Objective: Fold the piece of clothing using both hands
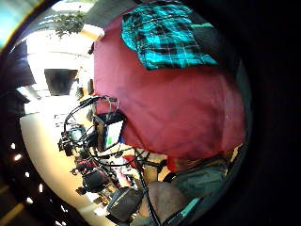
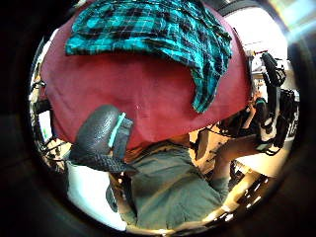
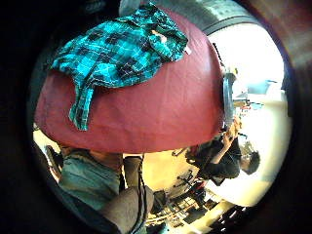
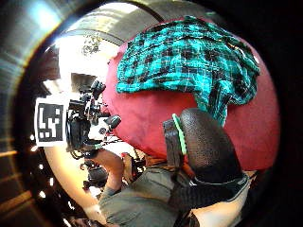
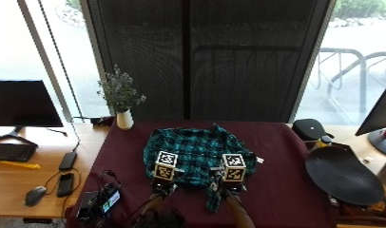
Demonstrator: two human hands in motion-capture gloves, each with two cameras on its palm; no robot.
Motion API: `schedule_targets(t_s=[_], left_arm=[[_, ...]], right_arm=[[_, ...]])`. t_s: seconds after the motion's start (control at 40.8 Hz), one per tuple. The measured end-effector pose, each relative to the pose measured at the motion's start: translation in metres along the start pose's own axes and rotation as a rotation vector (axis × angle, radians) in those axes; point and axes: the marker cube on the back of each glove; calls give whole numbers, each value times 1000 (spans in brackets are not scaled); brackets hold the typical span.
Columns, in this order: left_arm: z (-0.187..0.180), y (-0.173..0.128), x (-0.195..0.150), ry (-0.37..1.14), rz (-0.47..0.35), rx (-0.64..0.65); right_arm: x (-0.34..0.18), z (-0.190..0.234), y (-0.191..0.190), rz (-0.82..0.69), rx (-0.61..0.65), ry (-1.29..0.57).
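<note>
Your left hand (image 5: 162,188) and right hand (image 5: 229,190) hover at the near edge of the shirt (image 5: 196,154) on the bench (image 5: 282,190); I cannot tell whether their fingers are wide or curled.

Bare dark-red tablecloth (image 5: 278,161) is seen on both sides of the green plaid shirt (image 5: 193,154). Obstacles noted: white vase (image 5: 124,119) at far left corner, black disc (image 5: 342,175) at right edge.
</note>
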Motion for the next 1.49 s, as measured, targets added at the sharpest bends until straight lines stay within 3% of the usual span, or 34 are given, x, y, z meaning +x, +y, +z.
schedule_targets(t_s=[0.612,0.759,0.906,1.102,1.176,1.323,1.421,1.494], left_arm=[[-3,-3,2,22,22,19],[-6,-9,-8,60,-5,69],[7,-24,-16,85,-53,127],[40,-52,-14,-38,-12,45],[40,-55,-14,-71,5,72],[61,-59,-14,-36,58,-13],[72,-67,-23,-25,47,19],[75,-79,-34,-38,28,175]], right_arm=[[16,-4,-4,47,46,-15],[27,-11,1,62,56,-37],[51,15,-12,30,-21,8],[59,55,-17,-41,-252,10],[52,57,-16,-90,-236,20],[42,77,-31,-164,-216,11],[45,87,-36,-133,-248,28],[47,84,-43,-147,-138,11]])
